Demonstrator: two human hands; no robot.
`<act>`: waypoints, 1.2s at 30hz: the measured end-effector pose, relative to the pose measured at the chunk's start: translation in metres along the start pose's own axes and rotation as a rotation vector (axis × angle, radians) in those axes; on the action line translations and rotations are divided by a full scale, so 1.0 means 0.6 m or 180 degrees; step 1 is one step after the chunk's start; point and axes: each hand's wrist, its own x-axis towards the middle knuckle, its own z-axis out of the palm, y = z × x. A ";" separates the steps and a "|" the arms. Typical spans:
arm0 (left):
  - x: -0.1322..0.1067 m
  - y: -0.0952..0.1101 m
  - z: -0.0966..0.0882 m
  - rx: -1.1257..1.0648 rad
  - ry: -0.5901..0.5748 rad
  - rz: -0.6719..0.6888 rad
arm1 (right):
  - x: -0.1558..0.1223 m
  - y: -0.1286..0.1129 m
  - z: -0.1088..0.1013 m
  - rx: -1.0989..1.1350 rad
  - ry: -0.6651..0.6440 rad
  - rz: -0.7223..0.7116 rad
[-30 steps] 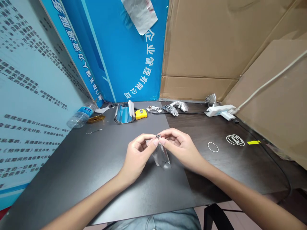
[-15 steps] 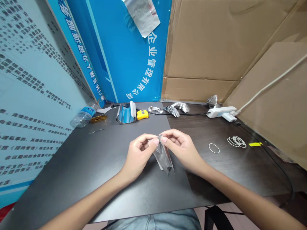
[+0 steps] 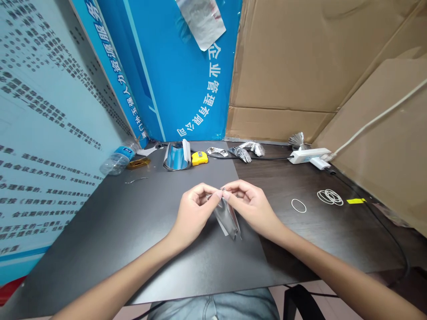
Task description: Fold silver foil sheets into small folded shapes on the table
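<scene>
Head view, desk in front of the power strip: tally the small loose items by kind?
Single rubber band: 1
Bunch of rubber bands: 1 (bands in it too overlapped to count)
Yellow strip: 1
Total: 3

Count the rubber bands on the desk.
At least 4: one lone band; the others form a tangled pile to its right, where overlapping loops may hide more.
</scene>
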 end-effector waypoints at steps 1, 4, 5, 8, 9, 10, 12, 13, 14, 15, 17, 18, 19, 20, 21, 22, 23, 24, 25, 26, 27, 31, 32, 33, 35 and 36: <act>0.001 -0.001 -0.002 0.0026 0.0022 -0.0006 | 0.001 -0.001 0.000 0.0026 -0.0036 0.0061; 0.005 -0.005 -0.007 0.0020 0.0102 -0.0031 | 0.003 -0.004 -0.001 0.0099 -0.0175 0.0276; 0.006 -0.006 -0.008 0.0008 0.0121 -0.0038 | 0.004 -0.005 -0.001 0.0119 -0.0212 0.0336; 0.008 -0.006 -0.010 -0.0029 0.0141 -0.0037 | 0.004 -0.008 0.000 0.0174 -0.0268 0.0491; 0.009 -0.006 -0.010 -0.0048 0.0140 -0.0035 | 0.004 -0.008 0.000 0.0198 -0.0260 0.0530; 0.009 -0.006 -0.010 -0.0073 0.0134 -0.0035 | 0.004 -0.008 0.000 0.0219 -0.0246 0.0565; 0.010 -0.006 -0.010 -0.0125 0.0113 -0.0043 | 0.004 -0.008 -0.001 0.0239 -0.0200 0.0607; 0.010 -0.006 -0.010 -0.0146 0.0102 -0.0051 | 0.004 -0.007 -0.001 0.0243 -0.0176 0.0614; 0.011 -0.007 -0.010 -0.0156 0.0095 -0.0058 | 0.005 -0.005 -0.001 0.0245 -0.0161 0.0622; 0.011 -0.009 -0.010 -0.0155 0.0090 -0.0064 | 0.006 -0.003 -0.002 0.0249 -0.0158 0.0628; 0.011 -0.012 -0.011 -0.0127 0.0092 -0.0068 | 0.007 0.001 -0.002 0.0274 -0.0162 0.0636; 0.011 -0.013 -0.012 -0.0108 0.0097 -0.0066 | 0.008 0.003 -0.002 0.0293 -0.0166 0.0645; 0.011 -0.014 -0.012 -0.0092 0.0100 -0.0064 | 0.008 0.005 -0.002 0.0308 -0.0164 0.0649; 0.011 -0.015 -0.012 -0.0082 0.0101 -0.0062 | 0.009 0.006 -0.002 0.0316 -0.0154 0.0644; 0.011 -0.014 -0.012 -0.0086 0.0098 -0.0061 | 0.009 0.007 -0.002 0.0312 -0.0137 0.0628; 0.010 -0.013 -0.011 -0.0098 0.0090 -0.0064 | 0.010 0.008 -0.002 0.0300 -0.0115 0.0602; 0.010 -0.011 -0.011 -0.0113 0.0079 -0.0066 | 0.010 0.009 -0.002 0.0285 -0.0094 0.0566; 0.010 -0.009 -0.010 -0.0125 0.0071 -0.0065 | 0.010 0.008 -0.001 0.0271 -0.0079 0.0527; 0.009 -0.007 -0.010 -0.0129 0.0075 -0.0056 | 0.009 0.008 -0.001 0.0264 -0.0071 0.0496; 0.009 -0.006 -0.009 -0.0121 0.0090 -0.0040 | 0.009 0.007 -0.001 0.0268 -0.0067 0.0477; 0.009 -0.004 -0.010 -0.0099 0.0117 -0.0018 | 0.009 0.006 -0.001 0.0283 -0.0070 0.0471; 0.012 -0.004 -0.013 -0.0040 0.0273 0.0104 | 0.006 0.003 -0.001 0.0400 -0.0131 0.0545; 0.014 -0.004 -0.015 -0.0047 0.0303 0.0124 | 0.005 0.002 0.000 0.0409 -0.0161 0.0569; 0.015 -0.005 -0.016 -0.0058 0.0332 0.0136 | 0.005 0.002 0.000 0.0402 -0.0187 0.0590; 0.016 -0.005 -0.018 -0.0077 0.0359 0.0136 | 0.005 0.001 0.000 0.0360 -0.0228 0.0627; 0.016 -0.004 -0.018 -0.0102 0.0331 0.0113 | 0.005 0.001 0.000 0.0333 -0.0235 0.0644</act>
